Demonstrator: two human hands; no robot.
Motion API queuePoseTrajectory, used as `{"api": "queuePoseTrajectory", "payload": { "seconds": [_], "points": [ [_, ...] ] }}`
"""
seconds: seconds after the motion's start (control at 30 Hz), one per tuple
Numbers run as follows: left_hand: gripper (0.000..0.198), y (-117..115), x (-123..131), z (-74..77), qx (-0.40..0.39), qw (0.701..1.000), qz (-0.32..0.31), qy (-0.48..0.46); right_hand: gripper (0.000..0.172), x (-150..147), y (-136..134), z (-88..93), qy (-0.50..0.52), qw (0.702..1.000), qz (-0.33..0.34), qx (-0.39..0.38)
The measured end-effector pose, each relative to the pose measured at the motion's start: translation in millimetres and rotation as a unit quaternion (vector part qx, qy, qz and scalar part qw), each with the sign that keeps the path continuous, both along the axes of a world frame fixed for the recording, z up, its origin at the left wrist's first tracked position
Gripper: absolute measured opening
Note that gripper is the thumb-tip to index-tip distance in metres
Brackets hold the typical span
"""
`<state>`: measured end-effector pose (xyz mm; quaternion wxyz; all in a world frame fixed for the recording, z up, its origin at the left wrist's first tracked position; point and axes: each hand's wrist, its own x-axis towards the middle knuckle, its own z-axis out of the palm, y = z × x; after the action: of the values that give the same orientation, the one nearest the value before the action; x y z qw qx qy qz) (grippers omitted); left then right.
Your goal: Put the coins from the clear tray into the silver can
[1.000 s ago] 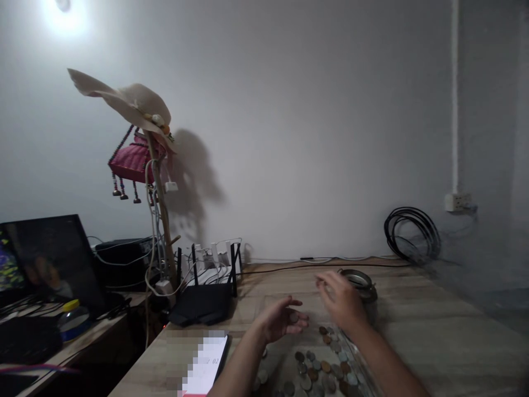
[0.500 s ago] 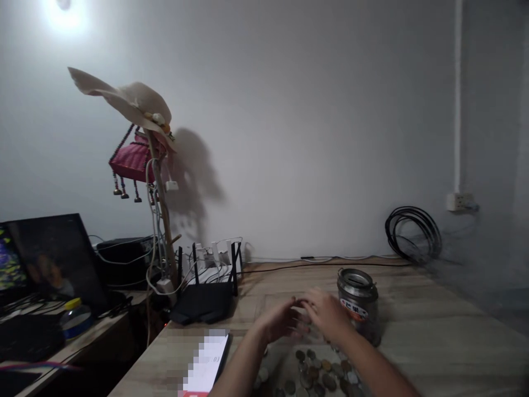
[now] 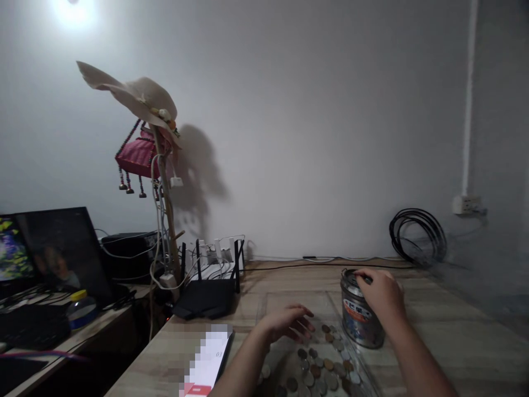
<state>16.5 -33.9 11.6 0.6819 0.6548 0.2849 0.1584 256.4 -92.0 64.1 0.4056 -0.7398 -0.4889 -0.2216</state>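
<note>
A metal tin can (image 3: 359, 320) with a slotted lid stands on the wooden table (image 3: 433, 331). My right hand (image 3: 382, 292) rests over the can's top, fingers pinched at the lid; whatever they hold is hidden. My left hand (image 3: 289, 324) hovers low over a pile of several coins (image 3: 320, 369), fingers curled and slightly spread, just above the nearest coins. The coins lie on a clear sheet (image 3: 289, 306) in front of me.
A phone (image 3: 209, 364) lies at the near left of the table. A black router (image 3: 204, 295) sits at the table's left end beside a stand with a hat (image 3: 136, 96) and pink bag (image 3: 138, 157). Coiled black cable (image 3: 417, 237) hangs at the far right wall.
My right hand has left my left hand and moved right and up onto the top of the can. My left hand has stayed over the coins.
</note>
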Motion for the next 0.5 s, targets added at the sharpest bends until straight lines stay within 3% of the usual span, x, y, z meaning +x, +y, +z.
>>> {"api": "queuePoseTrajectory", "payload": {
  "seconds": [0.17, 0.27, 0.33, 0.4, 0.5],
  "points": [
    [0.040, 0, 0, 2.1, 0.007, 1.000, 0.004, -0.010, 0.023, -4, 1, -1.3, -0.003, 1.000, -0.012, -0.018],
    [0.035, 1, 1, 0.9, 0.093, 0.991, 0.055, 0.072, 0.024, -14, 1, -0.7, -0.050, 0.998, 0.000, 0.036],
    [0.031, 2, 3, -0.9, 0.207, 0.961, 0.073, 0.170, 0.026, -26, 0, 0.3, -0.078, 0.993, 0.018, 0.086],
    [0.029, 3, 4, -3.2, 0.318, 0.915, 0.053, 0.243, 0.029, -43, -4, 0.2, -0.094, 0.986, 0.071, 0.119],
    [0.029, 4, 4, -7.3, 0.395, 0.877, -0.008, 0.275, 0.028, -75, -8, -7.7, -0.092, 0.971, 0.205, 0.075]
  ]
}}
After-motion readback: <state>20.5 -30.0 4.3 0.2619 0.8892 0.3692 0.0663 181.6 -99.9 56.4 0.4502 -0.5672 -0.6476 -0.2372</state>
